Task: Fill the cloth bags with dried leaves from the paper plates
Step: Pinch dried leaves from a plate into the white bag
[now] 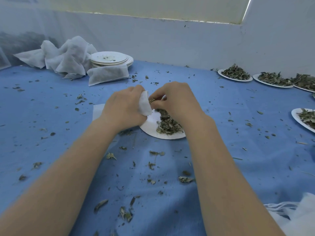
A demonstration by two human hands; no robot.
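Both hands work close together above the middle of a blue-covered surface. The left hand has its grip closed around a small white cloth bag, bunched in the fist with its mouth facing the other hand. The right hand has its fingertips pinched together on a small tuft of dried leaves, held right at the bag's mouth.

Directly under the hands sits a white paper plate. A heap of dried leaves covers its right half, partly hidden by the right wrist; the left half is bare. A flat white sheet shows just behind the left wrist; what it is cannot be told.

At the far left, against the wall, lies a crumpled pile of white cloth. Beside it stands a stack of emptied paper plates carrying only crumbs. A filled bag lies in front of that stack, touching it, dark contents showing through the fabric.

Along the far right, three plates heaped with leaves stand in a row, rims close or overlapping. A further heaped plate sits at the right edge, well apart from the working plate.

Loose leaf fragments are scattered across the whole covering, thickest toward the near edge. More white fabric lies at the lower right corner.
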